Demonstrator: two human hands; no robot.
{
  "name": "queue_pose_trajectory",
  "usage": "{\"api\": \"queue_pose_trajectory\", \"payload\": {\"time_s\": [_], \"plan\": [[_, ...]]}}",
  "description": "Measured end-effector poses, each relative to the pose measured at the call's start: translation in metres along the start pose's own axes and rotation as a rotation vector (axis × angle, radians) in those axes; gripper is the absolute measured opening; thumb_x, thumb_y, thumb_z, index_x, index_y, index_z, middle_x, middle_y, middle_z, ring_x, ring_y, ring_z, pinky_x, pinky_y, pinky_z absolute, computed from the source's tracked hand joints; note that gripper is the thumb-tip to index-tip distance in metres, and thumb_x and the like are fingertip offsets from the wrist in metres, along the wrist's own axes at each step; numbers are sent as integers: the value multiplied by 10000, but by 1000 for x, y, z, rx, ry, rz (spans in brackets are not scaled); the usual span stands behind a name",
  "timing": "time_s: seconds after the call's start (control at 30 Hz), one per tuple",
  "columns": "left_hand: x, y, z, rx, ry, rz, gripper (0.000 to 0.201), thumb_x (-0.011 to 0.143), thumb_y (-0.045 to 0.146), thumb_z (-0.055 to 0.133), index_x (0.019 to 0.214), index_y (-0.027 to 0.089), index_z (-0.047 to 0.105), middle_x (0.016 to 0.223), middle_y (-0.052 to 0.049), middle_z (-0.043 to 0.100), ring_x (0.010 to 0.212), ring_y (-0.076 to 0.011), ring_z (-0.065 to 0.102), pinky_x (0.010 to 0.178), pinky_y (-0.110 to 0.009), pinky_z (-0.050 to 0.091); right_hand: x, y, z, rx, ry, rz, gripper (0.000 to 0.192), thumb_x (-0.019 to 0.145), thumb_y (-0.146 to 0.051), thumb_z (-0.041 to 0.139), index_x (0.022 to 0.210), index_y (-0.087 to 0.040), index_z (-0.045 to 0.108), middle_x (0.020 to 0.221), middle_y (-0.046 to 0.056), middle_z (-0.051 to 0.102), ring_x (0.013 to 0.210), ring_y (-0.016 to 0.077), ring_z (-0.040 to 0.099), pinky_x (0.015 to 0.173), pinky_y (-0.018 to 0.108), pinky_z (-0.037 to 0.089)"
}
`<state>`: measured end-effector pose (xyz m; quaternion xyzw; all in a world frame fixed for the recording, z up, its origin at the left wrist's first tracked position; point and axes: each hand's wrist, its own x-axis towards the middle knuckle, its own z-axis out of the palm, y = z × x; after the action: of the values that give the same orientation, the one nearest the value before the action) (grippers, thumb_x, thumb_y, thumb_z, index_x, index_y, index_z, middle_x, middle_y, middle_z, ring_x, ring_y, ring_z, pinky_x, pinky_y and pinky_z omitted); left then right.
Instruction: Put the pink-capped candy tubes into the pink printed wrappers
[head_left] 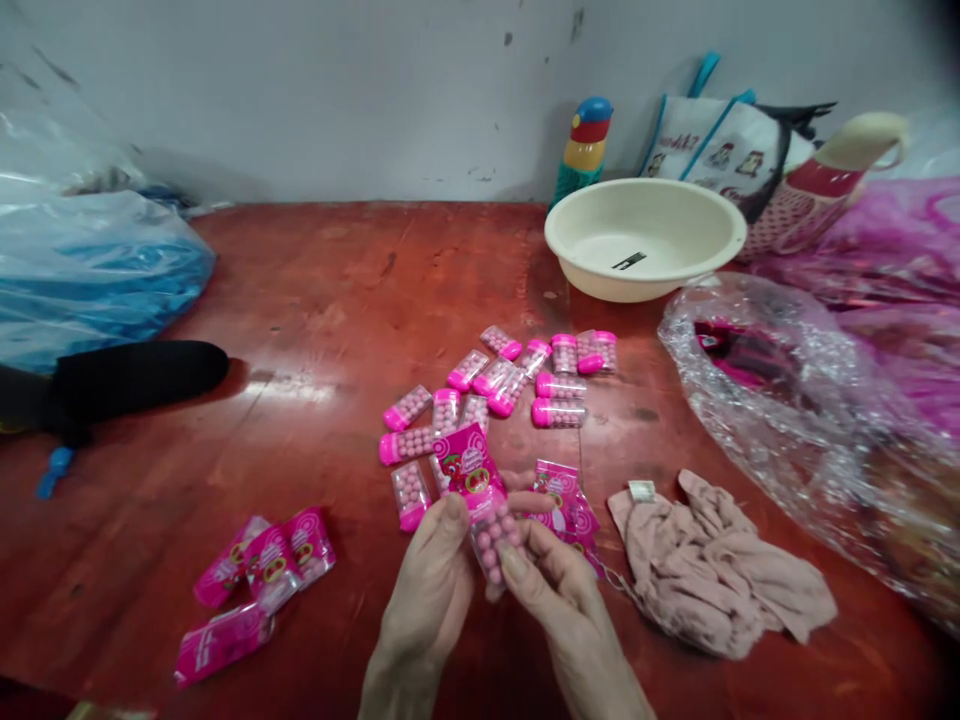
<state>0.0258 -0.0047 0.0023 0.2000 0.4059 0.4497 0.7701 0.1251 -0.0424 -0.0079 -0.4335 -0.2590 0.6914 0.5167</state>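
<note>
**Hands sleeve a candy tube; four packs done, a pile of tubes left**

Both hands meet near the surface's front edge, pinched on one tube point(491, 540) of pink candy balls with a pink sleeve point(466, 465) standing at its top end. The left hand point(427, 590) presses its thumb on the tube's left side; the right hand point(551, 585) grips from the right and below, and seems also to hold a few spare sleeves point(566, 505) fanned out behind its fingers. I judge the sleeve to be half on, the tube's lower part still bare.

Done, as far as can be seen: four sleeved packs point(259, 590) lie together toward the front left corner, three in a cluster and one just below them.

Left: a loose pile of bare tubes point(510, 385) in the middle of the surface, just beyond the hands. I count about sixteen, though some overlap. So roughly a fifth of the work looks finished.

Further out, one crumpled beige cloth point(720, 570) lies right of the hands, and one clear plastic bag point(787, 400) beyond it at the right edge. One cream basin point(645, 235) sits at the back, a colourful bottle point(585, 145) behind it. One blue bag point(82, 270) and a dark roll point(127, 375) rest at the left edge.
</note>
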Motion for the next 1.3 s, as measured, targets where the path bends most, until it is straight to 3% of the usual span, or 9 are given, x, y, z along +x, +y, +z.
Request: {"api": "queue_pose_trajectory", "payload": {"time_s": [0.17,0.37,0.5,0.7,0.83,0.97,1.07,1.17,1.3], "plan": [[-2,-6,10,44,106,-6,393,853,379,504,1088,88,626,903,-157,709,747,-209,662,377,-188,350,-3,1,3,-99,100,-54,261,833,-381,561,974,-173,631,776,27,635,641,131,551,614,226,456],[-7,-21,21,30,285,-9,421,857,344,508,1194,96,561,974,-135,703,883,-200,637,635,-227,482,-12,6,3,-392,289,-149,288,829,-422,539,983,-205,649,876,68,664,750,197,596,653,256,477],[-10,-27,27,15,385,-8,448,842,360,526,1206,101,553,979,-130,704,855,-196,638,698,-250,490,-12,9,-2,-326,311,-117,275,810,-422,571,973,-214,647,876,67,657,749,196,586,656,259,473],[-4,-16,14,-59,223,-21,388,798,405,579,1053,121,648,967,-128,702,507,-92,559,394,-177,400,6,5,-8,201,8,94,228,786,-376,630,745,-152,635,628,-4,545,539,88,475,538,190,406],[5,-9,3,-125,161,-70,378,744,420,642,1004,147,650,950,-118,705,520,-103,575,401,-174,417,10,7,-4,397,-37,143,248,748,-372,670,706,-130,636,618,-8,507,497,64,421,490,176,371],[7,-13,-5,-194,113,-163,430,733,476,630,1019,156,648,978,-114,695,468,-72,535,392,-163,412,9,10,0,433,-32,156,261,736,-393,673,687,-142,624,582,-11,496,476,73,421,464,182,374],[6,-17,-9,-220,74,-230,515,687,513,657,1046,144,645,767,-84,697,389,-65,492,342,-159,374,8,14,2,403,-2,175,302,693,-448,687,634,-167,592,561,-15,494,444,90,416,455,219,413],[5,-19,-6,-233,121,-222,530,628,477,726,1024,131,657,509,-1,597,347,-53,458,338,-138,369,7,16,1,381,33,203,308,675,-461,698,635,-179,581,596,-15,513,434,88,414,473,237,436],[3,-21,0,-170,208,-155,453,572,440,775,900,141,683,518,3,615,323,-26,411,291,-109,307,4,14,-3,350,5,161,294,724,-445,669,670,-162,609,629,13,565,476,99,484,497,233,435]]}}
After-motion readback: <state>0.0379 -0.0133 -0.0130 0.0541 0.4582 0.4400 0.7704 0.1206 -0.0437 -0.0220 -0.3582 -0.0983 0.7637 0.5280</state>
